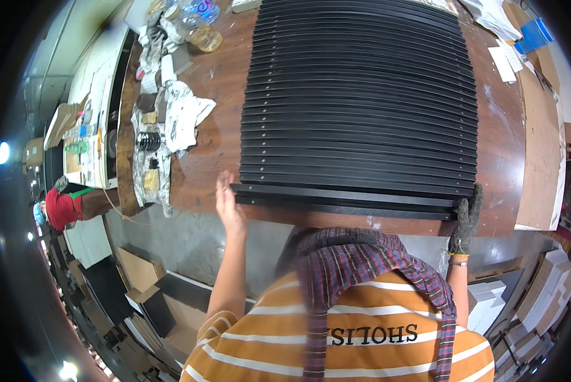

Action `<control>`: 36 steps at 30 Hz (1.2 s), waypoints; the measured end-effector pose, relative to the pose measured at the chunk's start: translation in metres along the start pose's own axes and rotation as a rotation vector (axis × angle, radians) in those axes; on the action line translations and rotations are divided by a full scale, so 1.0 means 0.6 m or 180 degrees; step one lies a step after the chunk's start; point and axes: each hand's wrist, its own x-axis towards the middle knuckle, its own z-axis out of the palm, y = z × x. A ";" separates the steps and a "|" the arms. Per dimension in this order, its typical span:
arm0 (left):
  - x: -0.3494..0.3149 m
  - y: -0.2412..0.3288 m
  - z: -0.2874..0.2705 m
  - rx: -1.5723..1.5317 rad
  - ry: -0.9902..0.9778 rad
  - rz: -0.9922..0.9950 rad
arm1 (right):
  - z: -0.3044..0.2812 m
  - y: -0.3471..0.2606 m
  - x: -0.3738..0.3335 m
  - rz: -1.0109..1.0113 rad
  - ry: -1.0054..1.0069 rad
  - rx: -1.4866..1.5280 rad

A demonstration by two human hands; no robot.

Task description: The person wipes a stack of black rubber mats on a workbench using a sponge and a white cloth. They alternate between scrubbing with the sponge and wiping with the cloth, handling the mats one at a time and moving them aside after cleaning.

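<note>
Long black slats [362, 114] lie side by side in a wide row on the brown table, with small light spots near their left ends. At the near edge, one black slat [349, 196] sits slightly askew to the rest. Against its left end rests my bare left hand [230, 205], fingers straight and pointing away from me. My right hand [466, 221], in a dark grey knit glove, touches the right ends of the nearest slats. Its thumb and fingers are stretched out and apart. The glove partly hides those slat ends.
Stained cloths and paper [185, 114] lie at the table's left, with a black coil spring [148, 141] and a plastic bottle [202, 35]. A blue box [533, 35] stands far right. Another person in a red shirt [62, 209] is at far left. Boards [139, 274] lean behind the table's left side.
</note>
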 end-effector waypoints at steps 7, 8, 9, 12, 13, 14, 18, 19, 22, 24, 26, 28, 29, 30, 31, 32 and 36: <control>0.010 0.045 0.043 -0.0229 -0.0565 -0.0651 | -0.003 0.020 0.046 0.0407 0.0035 0.0096; 0.015 0.049 0.043 0.0020 -0.0657 -0.0613 | -0.007 0.022 0.050 0.0247 -0.0105 0.0054; 0.015 0.051 0.042 -0.0002 -0.0701 -0.0600 | -0.011 0.023 0.054 0.0234 -0.0147 -0.0027; 0.022 0.044 0.040 0.0301 -0.0776 -0.0513 | -0.008 0.030 0.062 0.0204 -0.0143 -0.0275; 0.023 0.039 0.040 0.0045 -0.0669 -0.0471 | -0.005 0.033 0.065 0.0192 -0.0032 -0.0403; 0.024 0.035 0.040 -0.0184 -0.0535 -0.0457 | -0.001 0.036 0.068 0.0206 0.0073 -0.0059; 0.025 0.024 0.045 -0.0309 -0.0406 -0.0421 | 0.011 0.042 0.079 0.0007 0.0181 -0.0007; 0.026 0.025 0.047 -0.0271 -0.0414 -0.0422 | 0.011 0.041 0.081 -0.0125 0.0119 -0.0282; 0.033 0.031 0.051 0.0002 -0.0282 -0.0435 | 0.016 0.037 0.079 -0.0087 0.0161 -0.0064; 0.045 0.040 0.050 0.0326 -0.0061 -0.0407 | 0.021 0.033 0.076 -0.0096 0.0216 -0.0053; 0.063 0.051 0.045 0.0651 -0.0176 -0.0785 | 0.024 0.031 0.074 -0.0203 0.0285 -0.0247; 0.084 0.063 0.036 0.0626 -0.0353 -0.1200 | 0.027 0.031 0.074 -0.0249 0.0308 -0.0320; 0.095 0.070 0.030 0.0611 -0.0434 -0.1365 | 0.028 0.031 0.074 -0.0289 0.0336 -0.0357; 0.106 0.076 0.025 0.0772 -0.0505 -0.1466 | 0.028 0.032 0.074 -0.0255 0.0339 -0.0395; 0.116 0.083 0.021 0.0995 -0.0516 -0.1603 | 0.028 0.032 0.074 -0.0218 0.0340 -0.0432; 0.125 0.088 0.018 0.1029 -0.0607 -0.1612 | 0.029 0.033 0.075 -0.0179 0.0348 -0.0437; 0.149 0.105 0.022 0.1271 -0.0934 -0.1710 | 0.029 0.034 0.074 -0.0216 0.0357 -0.0551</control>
